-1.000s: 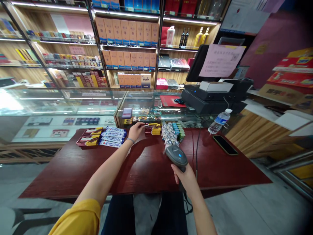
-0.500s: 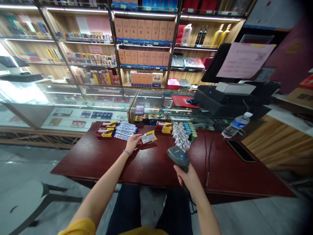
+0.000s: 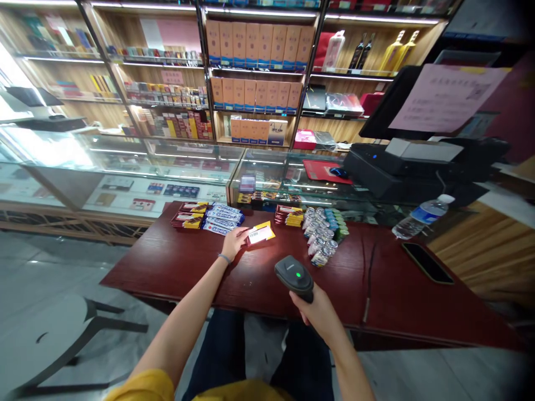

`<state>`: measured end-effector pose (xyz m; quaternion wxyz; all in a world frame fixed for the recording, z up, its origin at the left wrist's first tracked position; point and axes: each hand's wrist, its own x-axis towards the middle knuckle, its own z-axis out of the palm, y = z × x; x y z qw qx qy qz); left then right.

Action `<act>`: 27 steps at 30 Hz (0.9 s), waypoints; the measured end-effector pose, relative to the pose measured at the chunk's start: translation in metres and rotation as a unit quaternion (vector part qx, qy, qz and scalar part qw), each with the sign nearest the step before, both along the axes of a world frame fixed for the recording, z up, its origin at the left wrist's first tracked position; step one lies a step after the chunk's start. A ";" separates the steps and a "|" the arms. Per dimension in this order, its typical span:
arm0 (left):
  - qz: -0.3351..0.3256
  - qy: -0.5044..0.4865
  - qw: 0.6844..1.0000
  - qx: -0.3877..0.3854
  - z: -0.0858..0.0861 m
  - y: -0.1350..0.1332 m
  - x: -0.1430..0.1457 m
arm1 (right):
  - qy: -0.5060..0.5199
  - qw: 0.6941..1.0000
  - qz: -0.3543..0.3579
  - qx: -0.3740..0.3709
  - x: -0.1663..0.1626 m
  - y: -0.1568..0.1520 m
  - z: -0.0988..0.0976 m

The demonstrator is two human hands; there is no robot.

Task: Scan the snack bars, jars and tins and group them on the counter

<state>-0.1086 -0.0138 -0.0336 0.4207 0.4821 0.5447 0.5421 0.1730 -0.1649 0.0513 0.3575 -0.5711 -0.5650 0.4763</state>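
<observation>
Between the fingers of my left hand (image 3: 234,244) is a flat red and yellow snack packet (image 3: 261,234), its white barcode label facing up and brightly lit. My right hand (image 3: 316,309) is wrapped round the handle of a dark barcode scanner (image 3: 295,275), which shows a green light and points toward the packet. Left of the packet lie blue and white packets (image 3: 223,218) and a stack of red and yellow packets (image 3: 190,215). Behind it sits another red and yellow stack (image 3: 288,215), beside rows of small bottles or cans (image 3: 321,234).
The dark red table (image 3: 267,281) spans the front. To the right are a phone (image 3: 427,263), a water bottle (image 3: 423,216) lying tilted, and a monitor with a paper (image 3: 449,100) over it. Behind stands a glass counter (image 3: 175,161). A grey stool (image 3: 54,340) is at the left.
The scanner has swung left toward the packet, and its light has turned from blue to green. The packet's label is now lit up. The whole view has shifted slightly.
</observation>
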 end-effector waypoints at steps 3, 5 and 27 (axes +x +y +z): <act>0.003 -0.059 0.998 -0.030 -0.001 0.003 0.002 | 0.005 1.000 -0.002 -0.006 0.000 0.000 -0.001; -0.006 -0.084 0.996 -0.040 -0.001 0.004 0.003 | 0.019 1.000 -0.013 0.004 -0.001 -0.001 -0.001; 0.130 0.288 0.936 0.156 0.060 -0.049 -0.193 | 0.004 1.000 -0.013 0.009 -0.001 0.005 -0.013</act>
